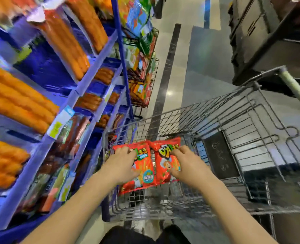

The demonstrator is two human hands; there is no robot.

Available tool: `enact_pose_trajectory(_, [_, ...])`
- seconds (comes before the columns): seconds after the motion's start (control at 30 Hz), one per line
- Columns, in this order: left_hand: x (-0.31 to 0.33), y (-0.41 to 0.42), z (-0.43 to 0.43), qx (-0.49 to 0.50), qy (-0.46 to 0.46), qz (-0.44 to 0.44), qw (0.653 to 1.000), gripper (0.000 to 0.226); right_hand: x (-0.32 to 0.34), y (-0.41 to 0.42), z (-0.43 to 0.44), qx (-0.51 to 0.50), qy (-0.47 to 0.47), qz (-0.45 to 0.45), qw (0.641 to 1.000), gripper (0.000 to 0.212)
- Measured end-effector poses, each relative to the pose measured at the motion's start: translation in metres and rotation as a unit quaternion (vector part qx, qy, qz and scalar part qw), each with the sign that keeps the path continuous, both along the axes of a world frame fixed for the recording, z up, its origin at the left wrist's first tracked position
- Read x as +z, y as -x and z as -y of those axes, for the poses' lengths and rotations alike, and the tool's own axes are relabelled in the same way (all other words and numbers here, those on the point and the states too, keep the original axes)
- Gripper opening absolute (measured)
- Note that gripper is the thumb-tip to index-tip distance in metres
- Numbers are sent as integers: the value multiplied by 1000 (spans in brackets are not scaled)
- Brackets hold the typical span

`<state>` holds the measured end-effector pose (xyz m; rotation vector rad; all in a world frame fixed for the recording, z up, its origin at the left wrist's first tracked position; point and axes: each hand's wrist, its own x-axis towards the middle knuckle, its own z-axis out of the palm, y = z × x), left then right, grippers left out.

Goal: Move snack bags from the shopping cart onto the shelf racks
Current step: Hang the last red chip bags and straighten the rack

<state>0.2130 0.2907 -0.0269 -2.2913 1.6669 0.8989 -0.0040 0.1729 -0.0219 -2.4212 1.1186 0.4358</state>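
You can read 呀!土豆 on the right snack bag (161, 164). The left snack bag (145, 166) shows only 土豆. The shelf's price labels (55, 128) are too blurred to read.

Inside the silver wire shopping cart (207, 111), a glossy red plastic snack bag (143, 170) (teal round badge low on its front) lies face up against a second glossy red snack bag (164, 166) on its right, with the black wire shelf racks (156, 64), full of colourful packets, ahead at left.
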Motion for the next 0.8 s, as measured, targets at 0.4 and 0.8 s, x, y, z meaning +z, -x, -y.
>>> enact_pose_trajectory(0.4, [-138, -15, 11, 340, -27, -138, 930, 93, -107, 3, 85, 0, -127, 40, 991, 58])
enact_pose_trajectory(0.8, [-252, -10, 16, 576, 4, -235, 783, 58, -206, 34, 118, -133, -241, 57, 960, 63])
